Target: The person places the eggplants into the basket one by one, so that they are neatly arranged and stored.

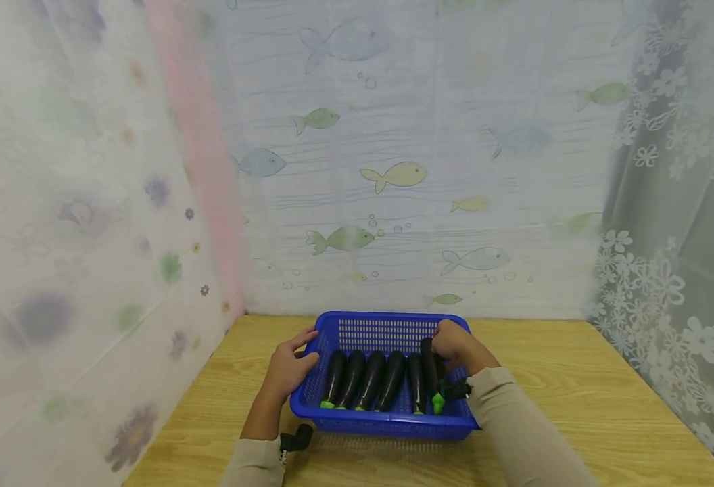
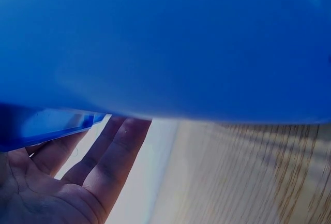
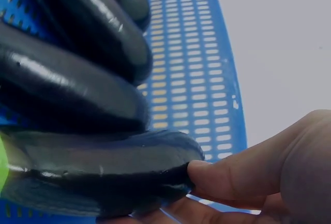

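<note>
A blue plastic basket [image 1: 387, 316] with slotted sides holds several dark, glossy eggplants [image 1: 374, 379] in a row, their green ends toward me. My left hand [image 1: 287, 368] holds the basket's left rim, thumb over the edge; in the left wrist view its fingers [image 2: 116, 157] extend along the outside. At the right end of the row, my right hand [image 1: 457, 341] grips the far, rounded end of the last eggplant [image 1: 429, 362]. The right wrist view shows the thumb [image 3: 222, 180] on top of this eggplant [image 3: 103, 167] and fingers partly hidden beneath. It lies against its neighbour.
The basket stands on a wood-grain table [image 1: 552, 392]. Behind the table hangs a pale curtain [image 1: 418, 223] printed with fish, and flower-patterned sheets [image 1: 89, 304] hang at both sides. Black wrist straps [image 1: 296, 438] sit at both cuffs.
</note>
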`<state>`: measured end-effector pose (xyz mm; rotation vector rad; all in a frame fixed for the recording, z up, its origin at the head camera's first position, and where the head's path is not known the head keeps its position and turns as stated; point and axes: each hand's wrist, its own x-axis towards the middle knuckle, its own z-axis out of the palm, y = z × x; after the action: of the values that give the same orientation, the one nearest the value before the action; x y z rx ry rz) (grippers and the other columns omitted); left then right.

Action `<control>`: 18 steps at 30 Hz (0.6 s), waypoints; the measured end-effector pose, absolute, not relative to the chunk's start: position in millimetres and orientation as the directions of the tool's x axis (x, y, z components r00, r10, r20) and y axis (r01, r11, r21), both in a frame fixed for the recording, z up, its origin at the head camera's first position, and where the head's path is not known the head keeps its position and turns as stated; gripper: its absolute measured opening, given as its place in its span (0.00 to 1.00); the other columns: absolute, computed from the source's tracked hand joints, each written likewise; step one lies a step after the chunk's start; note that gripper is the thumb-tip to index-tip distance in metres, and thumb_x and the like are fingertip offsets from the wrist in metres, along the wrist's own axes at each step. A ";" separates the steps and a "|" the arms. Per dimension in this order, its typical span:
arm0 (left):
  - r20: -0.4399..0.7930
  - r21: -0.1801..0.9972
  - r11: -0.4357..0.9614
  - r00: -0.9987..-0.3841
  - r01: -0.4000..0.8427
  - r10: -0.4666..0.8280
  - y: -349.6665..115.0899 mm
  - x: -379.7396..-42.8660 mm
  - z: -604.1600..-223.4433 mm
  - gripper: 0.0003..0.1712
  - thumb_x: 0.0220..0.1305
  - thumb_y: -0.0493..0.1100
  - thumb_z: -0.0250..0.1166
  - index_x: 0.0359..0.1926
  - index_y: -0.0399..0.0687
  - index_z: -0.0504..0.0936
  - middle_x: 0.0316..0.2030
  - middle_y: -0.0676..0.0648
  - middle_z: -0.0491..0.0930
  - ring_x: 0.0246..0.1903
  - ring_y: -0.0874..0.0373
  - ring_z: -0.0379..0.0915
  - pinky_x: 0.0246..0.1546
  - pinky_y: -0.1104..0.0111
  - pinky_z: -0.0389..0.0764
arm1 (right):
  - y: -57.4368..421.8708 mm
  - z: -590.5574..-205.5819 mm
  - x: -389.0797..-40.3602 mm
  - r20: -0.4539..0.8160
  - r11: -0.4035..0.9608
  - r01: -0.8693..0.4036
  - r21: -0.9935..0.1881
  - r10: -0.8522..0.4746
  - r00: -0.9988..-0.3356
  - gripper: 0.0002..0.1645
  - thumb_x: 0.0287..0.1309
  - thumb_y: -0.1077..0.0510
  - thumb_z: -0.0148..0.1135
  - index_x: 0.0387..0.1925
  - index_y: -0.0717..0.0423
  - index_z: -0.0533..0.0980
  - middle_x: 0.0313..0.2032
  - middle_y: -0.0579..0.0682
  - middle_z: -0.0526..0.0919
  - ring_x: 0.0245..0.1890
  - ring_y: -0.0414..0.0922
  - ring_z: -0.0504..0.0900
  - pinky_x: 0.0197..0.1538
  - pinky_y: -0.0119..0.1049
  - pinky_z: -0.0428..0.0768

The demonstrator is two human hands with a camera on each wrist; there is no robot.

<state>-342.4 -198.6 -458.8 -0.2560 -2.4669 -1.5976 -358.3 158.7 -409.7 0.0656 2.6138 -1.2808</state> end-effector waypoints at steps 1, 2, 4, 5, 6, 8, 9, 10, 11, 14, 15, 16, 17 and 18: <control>0.248 0.882 0.403 -0.968 0.243 0.040 -198.5 -342.4 -458.9 0.32 0.61 0.39 0.65 0.68 0.48 0.79 0.72 0.51 0.73 0.63 0.36 0.77 0.54 0.45 0.84 | 158.8 -410.6 -358.2 -0.224 0.621 0.141 -0.771 -0.058 -0.973 0.17 0.59 0.73 0.51 0.51 0.72 0.71 0.40 0.59 0.75 0.38 0.54 0.79 0.39 0.55 0.89; 0.246 0.883 0.403 -0.968 0.241 0.041 -198.4 -342.3 -459.1 0.32 0.61 0.39 0.65 0.68 0.48 0.79 0.72 0.51 0.73 0.63 0.36 0.77 0.55 0.45 0.84 | 158.8 -411.1 -358.1 -0.224 0.624 0.142 -0.768 -0.055 -0.973 0.18 0.58 0.73 0.50 0.51 0.72 0.71 0.40 0.59 0.74 0.38 0.54 0.78 0.38 0.55 0.88; 0.245 0.884 0.401 -0.969 0.242 0.044 -198.2 -342.3 -459.3 0.32 0.61 0.39 0.65 0.69 0.47 0.79 0.73 0.51 0.72 0.63 0.35 0.77 0.54 0.45 0.84 | 158.4 -411.9 -357.7 -0.225 0.629 0.146 -0.763 -0.047 -0.973 0.20 0.58 0.74 0.50 0.54 0.73 0.70 0.41 0.60 0.75 0.38 0.55 0.80 0.37 0.54 0.89; 0.245 0.884 0.399 -0.969 0.242 0.044 -198.2 -342.4 -459.2 0.32 0.61 0.38 0.65 0.69 0.47 0.79 0.73 0.51 0.72 0.62 0.35 0.77 0.54 0.45 0.85 | 158.1 -412.0 -357.4 -0.225 0.633 0.147 -0.760 -0.043 -0.973 0.22 0.59 0.73 0.50 0.56 0.74 0.70 0.43 0.61 0.76 0.39 0.55 0.80 0.37 0.54 0.89; 0.244 0.886 0.397 -0.969 0.241 0.045 -198.1 -342.4 -459.0 0.32 0.61 0.38 0.65 0.69 0.47 0.79 0.73 0.51 0.72 0.62 0.36 0.77 0.54 0.45 0.85 | 157.7 -412.1 -357.1 -0.226 0.634 0.149 -0.759 -0.042 -0.973 0.23 0.60 0.73 0.50 0.57 0.75 0.70 0.44 0.62 0.77 0.40 0.55 0.81 0.38 0.55 0.89; 0.246 0.885 0.398 -0.968 0.242 0.043 -198.2 -342.7 -458.7 0.32 0.61 0.38 0.65 0.69 0.47 0.79 0.73 0.51 0.72 0.63 0.36 0.77 0.54 0.45 0.84 | 156.6 -411.7 -356.6 -0.226 0.637 0.150 -0.756 -0.039 -0.973 0.25 0.61 0.73 0.50 0.61 0.76 0.69 0.47 0.64 0.78 0.41 0.56 0.83 0.38 0.55 0.89; 0.242 0.886 0.397 -0.969 0.238 0.040 -198.3 -342.9 -458.3 0.32 0.61 0.38 0.65 0.68 0.47 0.79 0.72 0.52 0.73 0.63 0.36 0.77 0.55 0.45 0.84 | 156.1 -411.9 -356.5 -0.227 0.638 0.152 -0.754 -0.036 -0.973 0.25 0.62 0.73 0.50 0.61 0.76 0.69 0.48 0.64 0.78 0.42 0.57 0.83 0.37 0.55 0.89; 0.248 0.883 0.400 -0.968 0.244 0.043 -198.4 -343.0 -458.4 0.32 0.61 0.38 0.65 0.69 0.47 0.79 0.73 0.51 0.72 0.63 0.36 0.77 0.55 0.45 0.84 | 155.5 -411.4 -356.1 -0.228 0.642 0.150 -0.752 -0.038 -0.973 0.25 0.62 0.73 0.49 0.62 0.76 0.69 0.49 0.64 0.78 0.42 0.57 0.83 0.37 0.55 0.89; 0.246 0.883 0.402 -0.968 0.242 0.042 -198.6 -343.2 -458.3 0.32 0.61 0.38 0.65 0.68 0.47 0.79 0.72 0.52 0.73 0.63 0.37 0.77 0.56 0.45 0.83 | 155.2 -411.7 -356.3 -0.230 0.644 0.152 -0.749 -0.037 -0.972 0.25 0.63 0.73 0.48 0.62 0.76 0.69 0.49 0.64 0.78 0.42 0.57 0.83 0.37 0.55 0.89; 0.251 0.879 0.408 -0.967 0.247 0.045 -198.8 -343.2 -458.3 0.32 0.61 0.38 0.65 0.68 0.46 0.79 0.72 0.52 0.73 0.64 0.37 0.76 0.57 0.45 0.83 | 155.1 -412.1 -356.0 -0.239 0.659 0.153 -0.737 -0.042 -0.970 0.26 0.64 0.73 0.46 0.64 0.76 0.67 0.50 0.65 0.77 0.42 0.58 0.84 0.36 0.54 0.89; 0.253 0.879 0.407 -0.966 0.249 0.047 -199.0 -343.3 -458.3 0.32 0.61 0.38 0.65 0.68 0.45 0.79 0.72 0.52 0.73 0.64 0.38 0.76 0.57 0.45 0.83 | 155.1 -411.8 -355.4 -0.243 0.661 0.154 -0.734 -0.044 -0.969 0.27 0.64 0.73 0.46 0.65 0.76 0.66 0.51 0.66 0.77 0.43 0.58 0.83 0.36 0.54 0.89; 0.260 0.875 0.409 -0.964 0.257 0.050 -199.0 -343.3 -458.5 0.32 0.61 0.38 0.65 0.68 0.45 0.79 0.72 0.51 0.73 0.64 0.37 0.76 0.57 0.45 0.83 | 155.4 -411.8 -355.3 -0.245 0.664 0.151 -0.733 -0.050 -0.968 0.29 0.64 0.73 0.45 0.66 0.76 0.64 0.53 0.67 0.76 0.43 0.59 0.83 0.36 0.54 0.89; 0.256 0.878 0.407 -0.965 0.253 0.048 -199.0 -343.2 -458.2 0.32 0.61 0.38 0.65 0.68 0.45 0.79 0.72 0.52 0.73 0.64 0.38 0.76 0.57 0.46 0.83 | 155.8 -412.3 -355.4 -0.248 0.664 0.154 -0.732 -0.050 -0.967 0.30 0.64 0.72 0.45 0.68 0.77 0.63 0.55 0.67 0.75 0.44 0.59 0.83 0.36 0.54 0.89; 0.257 0.878 0.407 -0.965 0.253 0.048 -199.0 -343.3 -458.2 0.32 0.61 0.38 0.65 0.68 0.45 0.79 0.72 0.52 0.73 0.64 0.38 0.77 0.57 0.46 0.83 | 156.1 -412.1 -355.2 -0.248 0.667 0.148 -0.730 -0.057 -0.967 0.30 0.64 0.72 0.45 0.68 0.77 0.62 0.55 0.68 0.74 0.44 0.60 0.83 0.37 0.54 0.89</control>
<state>-343.3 -199.0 -458.2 -0.2677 -2.4690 -1.5918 -355.2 156.1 -412.1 0.0730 2.6335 -1.1858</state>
